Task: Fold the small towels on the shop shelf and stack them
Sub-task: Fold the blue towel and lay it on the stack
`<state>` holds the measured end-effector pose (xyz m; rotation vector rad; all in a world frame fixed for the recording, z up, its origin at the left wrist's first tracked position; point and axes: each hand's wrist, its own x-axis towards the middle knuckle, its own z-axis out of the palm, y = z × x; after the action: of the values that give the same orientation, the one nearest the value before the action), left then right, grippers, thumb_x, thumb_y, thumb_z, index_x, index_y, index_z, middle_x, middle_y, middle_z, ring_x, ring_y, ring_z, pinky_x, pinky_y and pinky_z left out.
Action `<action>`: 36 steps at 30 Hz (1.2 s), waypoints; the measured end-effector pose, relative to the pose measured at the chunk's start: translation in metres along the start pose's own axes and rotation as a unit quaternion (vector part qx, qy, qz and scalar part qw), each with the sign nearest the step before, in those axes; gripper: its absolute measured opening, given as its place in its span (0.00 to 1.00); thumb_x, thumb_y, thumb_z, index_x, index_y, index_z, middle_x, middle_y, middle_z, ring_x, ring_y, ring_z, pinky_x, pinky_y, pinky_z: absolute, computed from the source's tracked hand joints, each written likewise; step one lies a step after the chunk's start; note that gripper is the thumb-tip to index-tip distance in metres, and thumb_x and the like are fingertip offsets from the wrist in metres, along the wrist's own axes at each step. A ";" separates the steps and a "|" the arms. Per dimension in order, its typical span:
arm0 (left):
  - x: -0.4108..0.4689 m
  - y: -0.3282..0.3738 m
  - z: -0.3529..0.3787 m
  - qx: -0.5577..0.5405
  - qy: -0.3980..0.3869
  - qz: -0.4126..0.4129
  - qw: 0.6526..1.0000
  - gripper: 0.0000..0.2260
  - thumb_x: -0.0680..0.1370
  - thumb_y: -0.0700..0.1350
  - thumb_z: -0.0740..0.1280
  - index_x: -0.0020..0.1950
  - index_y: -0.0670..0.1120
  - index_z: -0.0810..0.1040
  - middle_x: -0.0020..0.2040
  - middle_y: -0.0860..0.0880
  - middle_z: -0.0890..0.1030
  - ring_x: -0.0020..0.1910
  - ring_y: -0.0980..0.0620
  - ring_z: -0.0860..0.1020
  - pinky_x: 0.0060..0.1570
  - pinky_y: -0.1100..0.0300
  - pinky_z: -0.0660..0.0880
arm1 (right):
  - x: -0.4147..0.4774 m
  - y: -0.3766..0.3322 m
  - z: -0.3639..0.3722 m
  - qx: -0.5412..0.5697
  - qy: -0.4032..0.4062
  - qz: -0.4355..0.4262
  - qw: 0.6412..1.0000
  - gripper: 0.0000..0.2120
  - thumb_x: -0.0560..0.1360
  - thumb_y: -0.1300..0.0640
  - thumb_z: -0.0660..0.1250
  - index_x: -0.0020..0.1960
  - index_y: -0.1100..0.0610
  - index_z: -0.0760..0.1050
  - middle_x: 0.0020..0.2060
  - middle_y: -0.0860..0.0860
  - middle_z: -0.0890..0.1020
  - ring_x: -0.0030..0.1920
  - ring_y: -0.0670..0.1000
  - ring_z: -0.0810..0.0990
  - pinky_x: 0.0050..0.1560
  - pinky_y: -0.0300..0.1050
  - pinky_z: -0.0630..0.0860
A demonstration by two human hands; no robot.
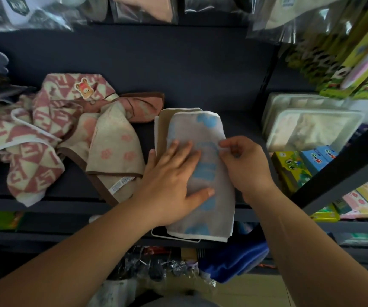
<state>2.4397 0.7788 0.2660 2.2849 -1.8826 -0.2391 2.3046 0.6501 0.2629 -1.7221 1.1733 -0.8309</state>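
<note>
Dark navy shelf (178, 69), board running back into shadow. Left of the left hand (174, 173), a rumpled heap lies right on it: a pink-and-cream patterned towel (30, 138) touching a beige flowered towel (114, 149) with brown trim. Under the left hand and the right hand (245, 165), the folded stack (162, 127) rests on the shelf, overhanging its front edge.

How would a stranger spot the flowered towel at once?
On the dark shelf, look left of the grey-and-blue towel. In the crumpled pile there, it is the beige towel with pink flowers and brown trim, unlike the pink-and-cream geometric towel beside it.
</note>
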 end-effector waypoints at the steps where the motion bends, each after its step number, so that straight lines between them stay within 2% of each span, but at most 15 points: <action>1: 0.001 0.002 0.002 0.010 -0.008 -0.012 1.000 0.46 0.69 0.76 0.42 0.83 0.54 0.45 0.83 0.53 0.41 0.81 0.51 0.38 0.77 0.38 0.40 | 0.000 0.001 0.000 -0.009 0.007 -0.003 1.000 0.08 0.77 0.60 0.69 0.47 0.46 0.79 0.40 0.43 0.82 0.42 0.41 0.81 0.47 0.44 0.79; 4: 0.007 0.010 0.008 0.024 -0.014 -0.055 0.998 0.49 0.69 0.78 0.45 0.82 0.52 0.40 0.83 0.50 0.38 0.81 0.49 0.35 0.76 0.36 0.39 | -0.002 0.001 0.000 -0.020 0.003 -0.011 1.000 0.04 0.78 0.55 0.68 0.51 0.48 0.80 0.46 0.42 0.82 0.47 0.40 0.80 0.51 0.40 0.76; 6: 0.011 0.016 0.010 0.041 -0.025 -0.075 0.996 0.50 0.69 0.78 0.45 0.82 0.50 0.37 0.82 0.48 0.36 0.80 0.46 0.34 0.76 0.35 0.39 | -0.005 0.004 0.001 -0.058 -0.037 -0.020 0.997 0.11 0.80 0.52 0.66 0.61 0.50 0.79 0.54 0.48 0.81 0.55 0.46 0.80 0.60 0.46 0.76; 8: 0.013 0.019 0.011 0.054 -0.030 -0.079 0.995 0.51 0.69 0.79 0.45 0.82 0.49 0.37 0.82 0.46 0.37 0.81 0.45 0.35 0.76 0.33 0.42 | -0.011 0.007 0.002 -0.115 -0.093 -0.033 0.988 0.18 0.82 0.50 0.63 0.70 0.52 0.75 0.63 0.53 0.78 0.63 0.51 0.76 0.67 0.46 0.71; 11: 0.017 0.016 0.003 0.043 -0.043 -0.070 0.996 0.49 0.70 0.77 0.50 0.82 0.51 0.43 0.83 0.48 0.41 0.81 0.46 0.41 0.76 0.34 0.47 | -0.016 0.008 0.001 -0.162 -0.140 -0.041 0.976 0.22 0.84 0.50 0.58 0.77 0.53 0.67 0.69 0.56 0.75 0.68 0.54 0.73 0.63 0.36 0.63; 13: 0.020 0.010 -0.008 0.028 -0.035 -0.060 0.997 0.44 0.72 0.75 0.53 0.82 0.54 0.50 0.83 0.50 0.50 0.80 0.47 0.49 0.76 0.40 0.54 | -0.015 0.006 -0.003 -0.169 -0.157 -0.044 0.972 0.22 0.85 0.50 0.56 0.78 0.52 0.65 0.71 0.54 0.74 0.70 0.54 0.72 0.61 0.35 0.62; 16: 0.032 -0.005 -0.026 -0.052 0.056 -0.063 0.995 0.37 0.73 0.73 0.54 0.77 0.55 0.65 0.76 0.51 0.66 0.74 0.45 0.63 0.71 0.47 0.64 | -0.019 0.003 -0.010 -0.131 -0.155 -0.046 0.978 0.22 0.84 0.49 0.59 0.77 0.51 0.67 0.71 0.50 0.75 0.69 0.50 0.73 0.65 0.37 0.67; 18: 0.048 -0.019 -0.030 -0.062 0.107 -0.081 0.989 0.37 0.71 0.73 0.52 0.75 0.56 0.67 0.74 0.50 0.69 0.73 0.44 0.65 0.71 0.48 0.64 | -0.025 0.002 -0.013 -0.125 -0.154 -0.060 0.978 0.21 0.83 0.49 0.61 0.75 0.50 0.69 0.69 0.48 0.76 0.66 0.47 0.75 0.63 0.37 0.69; 20: 0.064 -0.031 -0.027 -0.055 0.097 -0.102 0.989 0.37 0.71 0.73 0.53 0.76 0.58 0.66 0.76 0.49 0.68 0.75 0.43 0.64 0.72 0.46 0.63 | -0.029 0.003 -0.015 -0.139 -0.176 -0.076 0.972 0.21 0.83 0.48 0.61 0.74 0.50 0.71 0.66 0.48 0.78 0.63 0.46 0.76 0.61 0.36 0.70; 24: 0.084 -0.040 -0.020 -0.005 0.020 -0.131 0.991 0.27 0.79 0.67 0.54 0.77 0.60 0.64 0.79 0.48 0.64 0.76 0.40 0.61 0.73 0.42 0.63 | -0.021 0.000 -0.020 -0.169 -0.207 -0.046 0.963 0.19 0.83 0.45 0.59 0.73 0.45 0.71 0.63 0.47 0.77 0.60 0.47 0.77 0.58 0.39 0.73; 27: 0.085 -0.036 -0.022 0.025 0.033 -0.135 0.990 0.24 0.81 0.65 0.54 0.74 0.57 0.69 0.77 0.47 0.67 0.74 0.39 0.64 0.69 0.43 0.66 | -0.010 -0.007 -0.018 -0.211 -0.173 -0.061 0.960 0.19 0.82 0.44 0.58 0.73 0.42 0.69 0.61 0.49 0.72 0.59 0.51 0.76 0.63 0.44 0.72; 30: 0.088 -0.041 -0.019 -0.007 0.050 -0.146 0.988 0.23 0.80 0.63 0.56 0.71 0.55 0.73 0.73 0.45 0.70 0.71 0.39 0.68 0.66 0.43 0.70 | 0.005 -0.014 -0.007 -0.223 -0.174 -0.110 0.953 0.24 0.83 0.43 0.57 0.77 0.43 0.64 0.75 0.48 0.63 0.74 0.54 0.64 0.75 0.48 0.61; 33: 0.089 -0.048 -0.016 -0.107 0.090 -0.150 0.979 0.24 0.77 0.60 0.62 0.71 0.53 0.72 0.69 0.46 0.76 0.67 0.41 0.74 0.63 0.45 0.74 | 0.018 -0.014 0.009 -0.294 -0.260 -0.115 0.913 0.27 0.83 0.39 0.50 0.80 0.40 0.53 0.82 0.43 0.45 0.81 0.53 0.45 0.79 0.58 0.49; 34: 0.088 -0.049 -0.017 -0.153 0.101 -0.160 0.970 0.25 0.78 0.57 0.65 0.74 0.52 0.71 0.69 0.46 0.77 0.67 0.42 0.75 0.65 0.47 0.73 | 0.021 -0.012 0.014 -0.304 -0.278 -0.104 0.905 0.27 0.83 0.38 0.49 0.81 0.39 0.49 0.81 0.41 0.42 0.81 0.53 0.43 0.79 0.60 0.48; 36: 0.086 -0.049 -0.017 -0.238 0.130 -0.174 0.947 0.27 0.78 0.49 0.68 0.77 0.49 0.68 0.71 0.45 0.76 0.69 0.45 0.74 0.68 0.51 0.71 | 0.026 -0.011 0.020 -0.292 -0.288 -0.091 0.908 0.29 0.83 0.37 0.49 0.81 0.39 0.46 0.81 0.42 0.42 0.81 0.54 0.45 0.79 0.60 0.50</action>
<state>2.5068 0.7045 0.2700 2.1570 -1.1358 -0.3686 2.3343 0.6335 0.2659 -2.3739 0.8959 -0.0166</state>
